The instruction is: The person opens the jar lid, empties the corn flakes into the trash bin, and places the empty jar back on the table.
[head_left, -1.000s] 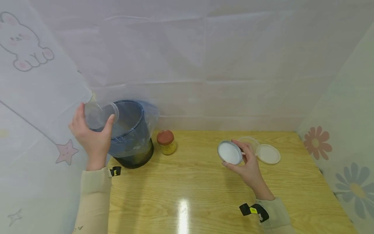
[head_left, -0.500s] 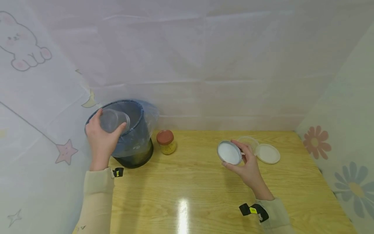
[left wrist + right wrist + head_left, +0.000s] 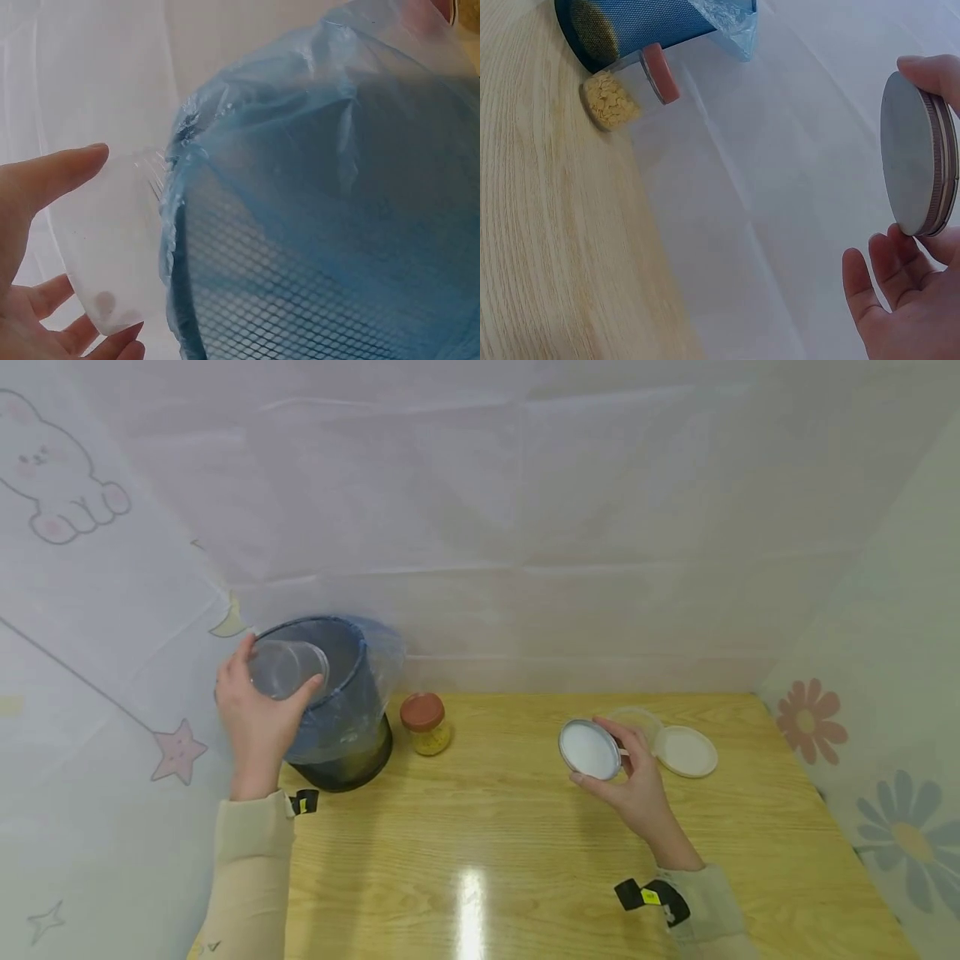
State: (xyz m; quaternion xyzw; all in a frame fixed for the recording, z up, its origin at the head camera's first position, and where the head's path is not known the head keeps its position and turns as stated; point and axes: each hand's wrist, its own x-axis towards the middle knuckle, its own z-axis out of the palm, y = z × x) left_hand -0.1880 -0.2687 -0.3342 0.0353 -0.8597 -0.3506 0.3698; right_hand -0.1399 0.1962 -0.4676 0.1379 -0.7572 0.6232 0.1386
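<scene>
My left hand [image 3: 262, 727] grips a clear plastic cup [image 3: 281, 668] between thumb and fingers. The cup lies tilted at the near left rim of the waste bin [image 3: 352, 718], its mouth turned toward the bin's opening. In the left wrist view, the cup [image 3: 112, 247] overlaps the edge of the blue liner bag [image 3: 176, 225]. My right hand [image 3: 633, 789] pinches a round metal lid [image 3: 590, 750] by its edge, above the table. Its face looks white in the head view, and the right wrist view shows ridges around the lid's [image 3: 911, 154] thick edge.
A glass jar with a red lid [image 3: 424, 724] and yellow flakes inside stands close to the bin's right side. Behind my right hand, a clear round lid [image 3: 636, 720] and a whitish round lid [image 3: 687, 752] lie on the wooden table [image 3: 465, 827]. Sheeted walls surround the table.
My left hand has brought the cup rightward and slightly down to the bin's opening, then shifted slightly left. My right hand keeps holding the lid in almost the same place.
</scene>
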